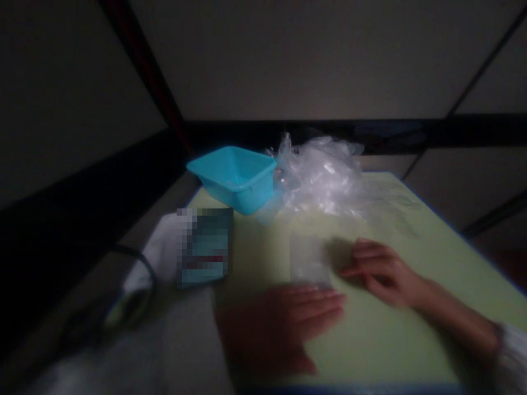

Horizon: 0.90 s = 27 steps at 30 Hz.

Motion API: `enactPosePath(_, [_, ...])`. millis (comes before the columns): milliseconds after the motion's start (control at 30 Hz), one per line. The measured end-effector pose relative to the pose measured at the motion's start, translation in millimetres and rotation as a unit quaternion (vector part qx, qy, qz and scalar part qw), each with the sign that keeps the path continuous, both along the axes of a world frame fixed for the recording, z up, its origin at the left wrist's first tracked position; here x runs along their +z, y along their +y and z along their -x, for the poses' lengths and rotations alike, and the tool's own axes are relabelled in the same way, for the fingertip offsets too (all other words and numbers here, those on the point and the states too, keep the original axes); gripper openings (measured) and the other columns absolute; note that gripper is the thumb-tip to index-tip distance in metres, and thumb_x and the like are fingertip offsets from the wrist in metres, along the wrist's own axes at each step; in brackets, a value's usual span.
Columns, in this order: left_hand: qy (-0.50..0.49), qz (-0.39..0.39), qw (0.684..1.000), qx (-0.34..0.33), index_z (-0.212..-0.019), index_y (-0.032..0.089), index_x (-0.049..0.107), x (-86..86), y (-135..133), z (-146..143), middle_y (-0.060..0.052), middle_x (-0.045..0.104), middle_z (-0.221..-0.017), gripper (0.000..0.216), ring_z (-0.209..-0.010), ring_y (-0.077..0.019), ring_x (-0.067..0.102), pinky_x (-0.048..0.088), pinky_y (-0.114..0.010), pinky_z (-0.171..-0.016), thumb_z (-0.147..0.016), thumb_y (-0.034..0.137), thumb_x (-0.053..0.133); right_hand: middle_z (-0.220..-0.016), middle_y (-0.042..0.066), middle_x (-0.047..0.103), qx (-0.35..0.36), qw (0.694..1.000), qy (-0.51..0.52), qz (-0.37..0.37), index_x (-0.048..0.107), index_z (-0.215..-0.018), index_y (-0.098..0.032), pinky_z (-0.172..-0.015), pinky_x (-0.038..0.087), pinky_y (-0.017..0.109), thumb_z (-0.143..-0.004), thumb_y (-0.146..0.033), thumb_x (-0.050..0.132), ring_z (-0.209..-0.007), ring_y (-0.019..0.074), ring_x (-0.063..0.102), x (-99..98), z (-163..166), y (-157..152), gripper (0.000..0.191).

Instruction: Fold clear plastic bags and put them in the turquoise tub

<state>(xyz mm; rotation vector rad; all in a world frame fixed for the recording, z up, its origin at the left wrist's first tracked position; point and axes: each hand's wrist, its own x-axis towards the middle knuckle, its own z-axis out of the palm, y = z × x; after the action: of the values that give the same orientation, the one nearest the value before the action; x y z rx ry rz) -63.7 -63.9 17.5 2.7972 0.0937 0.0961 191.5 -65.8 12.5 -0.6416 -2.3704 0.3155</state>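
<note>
A small, flat, translucent plastic piece [309,259], perhaps a bag, lies on the yellow-green tabletop. My left hand [284,323] is stretched out flat, its fingers together along the near edge of that piece; some blur covers it. Just right of the plastic is my right hand [381,270], with one finger extended toward it, the others loosely bent and nothing visible in them. Whether that fingertip touches the tabletop I cannot tell.
A turquoise plastic tub [239,184] stands at the back left of the table [370,345]. Beside it is a heap of crumpled clear plastic [325,173]. A pixelated dark teal object [208,247] lies left, near white material [162,247] and a dark cable [144,260]. Walls rise behind.
</note>
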Motion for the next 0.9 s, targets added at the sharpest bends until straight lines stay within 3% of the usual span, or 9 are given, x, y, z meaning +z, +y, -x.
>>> enactPosePath(133, [-0.008,0.006,1.000,-0.015,-0.139,0.001,0.033,-0.8,-4,-1,-0.017,0.028,-0.150,0.062,-0.140,-0.0228,0.021,0.019,-0.034,-0.116,-0.098,0.046,0.018,-0.070,0.005,0.060,0.003,1.000,-0.010,0.007,0.063,-0.098,-0.014,-0.064,0.042,0.033,-0.083,-0.011,0.038,-0.066,0.0175,0.053,1.3,1,0,0.029])
enactPosePath(233, [-0.039,0.010,0.999,-0.003,-0.137,0.001,0.035,-9.5,-4,-1,-0.018,0.033,-0.147,0.066,-0.138,-0.0252,0.027,0.021,-0.035,-0.115,-0.097,0.050,0.015,-0.101,0.014,0.065,0.061,0.997,-0.033,0.031,0.055,-0.117,-0.011,-0.081,0.047,0.039,-0.089,-0.016,0.035,-0.093,0.0211,0.058,0.5,11,-7,0.035])
enactPosePath(400, [-0.050,0.053,0.997,0.015,-0.129,0.012,0.046,-20.6,-4,-4,-0.014,0.056,-0.129,0.064,-0.121,-0.0267,0.052,0.038,-0.036,-0.105,-0.093,0.059,0.024,-0.141,0.015,0.044,0.132,0.979,-0.140,0.070,0.035,-0.139,-0.005,-0.110,0.030,0.040,-0.088,-0.017,0.038,-0.134,0.0190,0.034,-2.5,33,-17,0.052])
enactPosePath(567, [-0.077,0.064,0.995,0.002,-0.121,0.010,0.053,-6.9,-4,-7,-0.015,0.056,-0.128,0.065,-0.121,-0.0259,0.051,0.035,-0.034,-0.107,-0.093,0.056,0.017,-0.149,0.012,0.033,0.160,0.965,-0.183,0.097,0.025,-0.145,-0.007,-0.114,0.024,0.040,-0.090,-0.018,0.039,-0.139,0.0168,0.022,-13.9,40,-13,0.058])
enactPosePath(667, [-0.070,0.043,0.996,0.023,-0.115,0.012,0.058,-1.4,-6,-7,-0.013,0.065,-0.112,0.071,-0.106,-0.0269,0.060,0.043,-0.034,-0.097,-0.092,0.057,0.009,-0.151,0.014,0.025,0.161,0.963,-0.190,0.106,0.020,-0.147,-0.009,-0.112,0.027,0.042,-0.092,-0.025,0.041,-0.139,0.0195,0.021,-20.1,40,-8,0.061])
enactPosePath(767, [-0.053,0.011,0.998,0.030,-0.113,0.011,0.059,-11.4,-6,-7,-0.013,0.068,-0.103,0.073,-0.095,-0.0272,0.063,0.047,-0.034,-0.088,-0.091,0.061,0.011,-0.152,0.012,0.025,0.149,0.963,-0.199,0.101,0.015,-0.148,-0.014,-0.113,0.026,0.042,-0.094,-0.027,0.039,-0.139,0.0188,0.024,-23.7,40,-1,0.061])
enactPosePath(900, [-0.094,-0.033,0.995,0.012,-0.128,0.006,0.046,-29.6,-4,-5,-0.017,0.062,-0.117,0.070,-0.103,-0.0287,0.060,0.043,-0.036,-0.093,-0.091,0.061,0.024,-0.152,0.009,0.023,0.132,0.962,-0.221,0.092,0.008,-0.149,-0.017,-0.114,0.021,0.039,-0.096,-0.031,0.039,-0.139,0.0166,0.022,-26.0,38,9,0.063])
